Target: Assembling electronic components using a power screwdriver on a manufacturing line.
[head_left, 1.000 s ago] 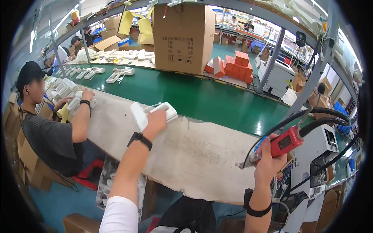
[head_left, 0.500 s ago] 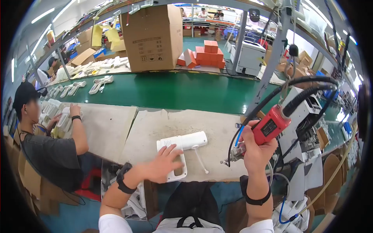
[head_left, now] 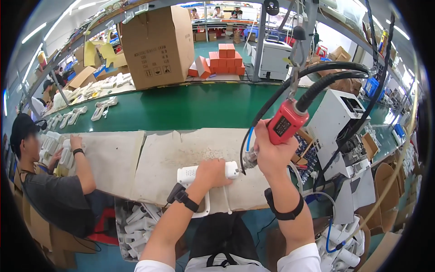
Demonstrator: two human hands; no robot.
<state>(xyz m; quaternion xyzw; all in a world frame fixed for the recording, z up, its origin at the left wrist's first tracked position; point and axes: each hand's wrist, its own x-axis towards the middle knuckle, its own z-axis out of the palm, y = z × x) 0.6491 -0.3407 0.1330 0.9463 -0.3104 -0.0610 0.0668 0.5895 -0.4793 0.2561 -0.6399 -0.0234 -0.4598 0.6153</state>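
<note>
"Where does the white housing (head_left: 186,174) lie from your fingers?"

"Directly under my left hand (head_left: 212,173), on the pale bench top (head_left: 163,152). Those fingers are curled down over its middle, so that hand is the nearer."

"And its long axis?"

"Left to right, its right end toward the nose of the red tool (head_left: 288,121). My right hand (head_left: 275,153), clamped round that tool, sits just right and farther; whether nose and housing touch, I can't tell."

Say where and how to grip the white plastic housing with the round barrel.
Probably by the round barrel, left hand from above: the white housing lies crosswise on the beige bench, its bare right end facing the red boxy tool.
</note>
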